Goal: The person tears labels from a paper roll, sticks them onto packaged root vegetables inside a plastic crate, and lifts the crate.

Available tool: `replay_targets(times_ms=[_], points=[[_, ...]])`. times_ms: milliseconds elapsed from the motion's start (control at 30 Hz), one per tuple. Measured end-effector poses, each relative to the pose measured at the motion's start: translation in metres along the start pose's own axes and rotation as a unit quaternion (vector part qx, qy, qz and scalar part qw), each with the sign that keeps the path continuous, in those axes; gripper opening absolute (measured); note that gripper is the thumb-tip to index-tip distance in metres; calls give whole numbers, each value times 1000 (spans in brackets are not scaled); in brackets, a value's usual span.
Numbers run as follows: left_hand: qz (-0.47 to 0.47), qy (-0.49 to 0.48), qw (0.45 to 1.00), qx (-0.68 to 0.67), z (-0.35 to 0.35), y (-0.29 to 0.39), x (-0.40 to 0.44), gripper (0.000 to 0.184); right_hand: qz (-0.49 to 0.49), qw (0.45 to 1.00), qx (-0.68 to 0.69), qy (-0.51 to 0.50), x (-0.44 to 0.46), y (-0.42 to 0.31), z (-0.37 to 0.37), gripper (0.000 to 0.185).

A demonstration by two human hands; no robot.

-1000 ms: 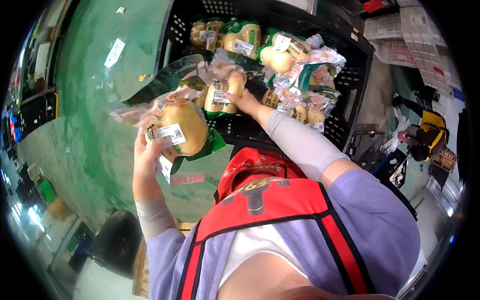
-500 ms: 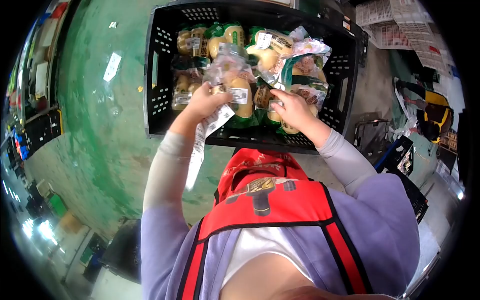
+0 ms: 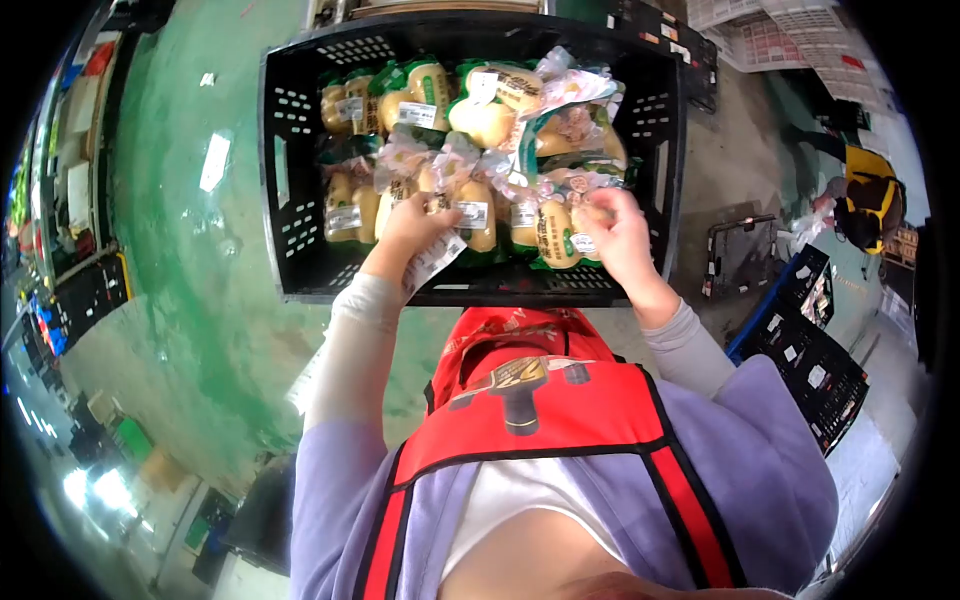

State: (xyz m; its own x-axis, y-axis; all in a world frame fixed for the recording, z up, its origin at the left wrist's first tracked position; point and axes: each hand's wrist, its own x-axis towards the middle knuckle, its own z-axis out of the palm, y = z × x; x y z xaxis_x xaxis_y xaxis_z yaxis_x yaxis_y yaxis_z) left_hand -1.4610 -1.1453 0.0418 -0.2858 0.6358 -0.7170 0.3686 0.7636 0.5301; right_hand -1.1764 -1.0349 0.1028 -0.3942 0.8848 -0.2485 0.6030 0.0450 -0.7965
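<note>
A black crate (image 3: 272, 190) holds several clear bags of pale, potato-like produce with white labels. My left hand (image 3: 408, 232) is closed on a strip of white labels (image 3: 436, 262), over the front middle of the crate beside a labelled bag (image 3: 473, 212). The strip's tail shows left of my forearm. At the front right, my right hand (image 3: 622, 240) bends its fingers onto a bag (image 3: 560, 232), touching it near its label. Whether those fingertips grip the film is hard to see.
Right of the crate lie a dark folded frame (image 3: 738, 255) and black crates (image 3: 808, 370). A person in a yellow and black top (image 3: 872, 200) is at the far right. White crates (image 3: 800, 40) stand at the upper right.
The held bag has left my left hand and rests among the others in the crate. My left hand now has the label strip. My right hand has moved right, to the front right bag.
</note>
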Motion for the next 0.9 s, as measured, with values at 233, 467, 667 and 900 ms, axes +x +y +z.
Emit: replay_targets(times_ms=[233,467,667,900], points=[[-10,123,980,159,-20,13,-34,69,78,997,13,24,14,83,1,49],[41,-7,973,-225,-60,14,-113,30,35,998,46,18,7,49,-4,21],[119,-158,904,-380,-36,0,-169,22,-122,990,47,45,-15,-52,4,11],[82,-182,882,-428,-25,-5,-185,18,-138,980,145,12,21,-99,149,17]])
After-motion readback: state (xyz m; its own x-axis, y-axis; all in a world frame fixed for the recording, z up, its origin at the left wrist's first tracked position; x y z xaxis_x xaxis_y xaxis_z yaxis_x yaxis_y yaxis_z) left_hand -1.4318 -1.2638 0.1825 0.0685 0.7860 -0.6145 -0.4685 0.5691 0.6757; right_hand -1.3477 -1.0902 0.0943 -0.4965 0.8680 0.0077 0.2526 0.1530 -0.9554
